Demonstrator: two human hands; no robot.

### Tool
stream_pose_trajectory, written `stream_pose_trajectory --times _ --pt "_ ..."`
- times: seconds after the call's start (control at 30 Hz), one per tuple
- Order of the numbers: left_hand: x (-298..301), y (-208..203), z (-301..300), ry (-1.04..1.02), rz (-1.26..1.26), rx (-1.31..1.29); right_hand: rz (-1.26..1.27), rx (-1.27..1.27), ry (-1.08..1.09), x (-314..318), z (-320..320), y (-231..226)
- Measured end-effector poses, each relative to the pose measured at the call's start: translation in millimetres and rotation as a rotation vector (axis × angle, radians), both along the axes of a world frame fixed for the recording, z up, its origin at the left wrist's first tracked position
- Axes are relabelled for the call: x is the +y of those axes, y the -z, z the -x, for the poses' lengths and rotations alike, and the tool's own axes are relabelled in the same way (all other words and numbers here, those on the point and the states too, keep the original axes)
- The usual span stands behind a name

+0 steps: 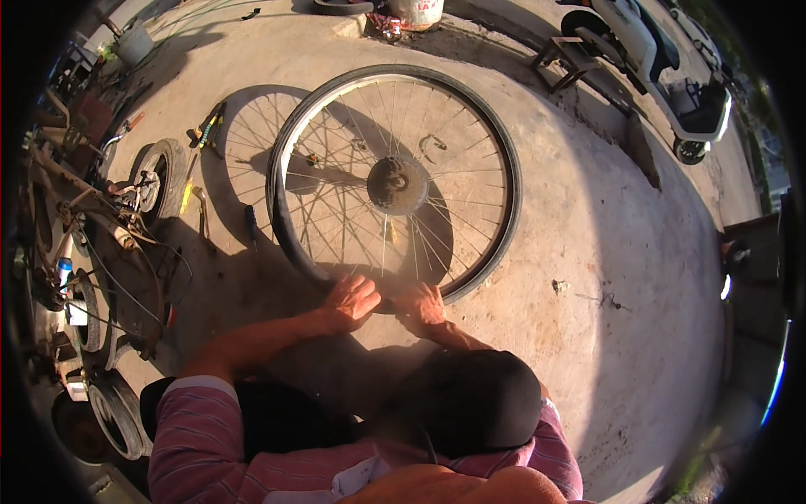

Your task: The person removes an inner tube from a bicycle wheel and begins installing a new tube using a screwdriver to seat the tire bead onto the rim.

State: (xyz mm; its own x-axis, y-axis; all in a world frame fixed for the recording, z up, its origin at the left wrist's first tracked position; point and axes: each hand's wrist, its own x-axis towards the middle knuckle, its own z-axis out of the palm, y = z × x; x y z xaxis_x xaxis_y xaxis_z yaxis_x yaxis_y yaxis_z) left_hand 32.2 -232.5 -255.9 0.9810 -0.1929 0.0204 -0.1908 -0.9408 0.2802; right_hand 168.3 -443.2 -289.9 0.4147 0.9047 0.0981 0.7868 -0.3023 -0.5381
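A spoked bicycle wheel (398, 186) with a large rear sprocket cluster stands tilted in front of me, its shadow falling on the floor to its left. A black bicycle tire (514, 186) runs round its pale rim. At the wheel's near edge my left hand (351, 302) has its fingers curled over the tire. Just to the right, my right hand (422, 308) is closed on the same stretch of tire, its fingers partly blurred. The tire's part between and under both hands is hidden in shade.
Left of the wheel lie pliers (213, 130), a yellow-handled tool (186, 185) and a dark-handled screwdriver (251, 223). A small wheel (159, 181) and piled bicycle parts (109, 235) fill the left side. Beyond stand a white bucket (417, 12), a low stool (564, 63) and a scooter (646, 59).
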Motion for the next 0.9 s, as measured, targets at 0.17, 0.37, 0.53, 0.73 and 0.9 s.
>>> stream_pose_trajectory --times 0.17,0.37,0.53,0.73,0.9 --pt "2 8 -7 -0.04 0.098 0.178 -0.04 -0.036 0.001 1 2 0" --pt "-6 2 -10 0.028 -0.019 0.252 -0.047 -0.014 -0.016 -1 11 -15" --pt "5 4 -4 -0.025 0.194 0.149 -0.065 0.033 -0.017 17 20 -8" --pt "32 -39 -8 -0.058 0.139 0.018 -0.023 -0.116 -0.027 -18 -13 -2" --pt "33 -52 5 -0.162 -0.05 0.138 0.022 -0.12 -0.006 -34 -34 -28"
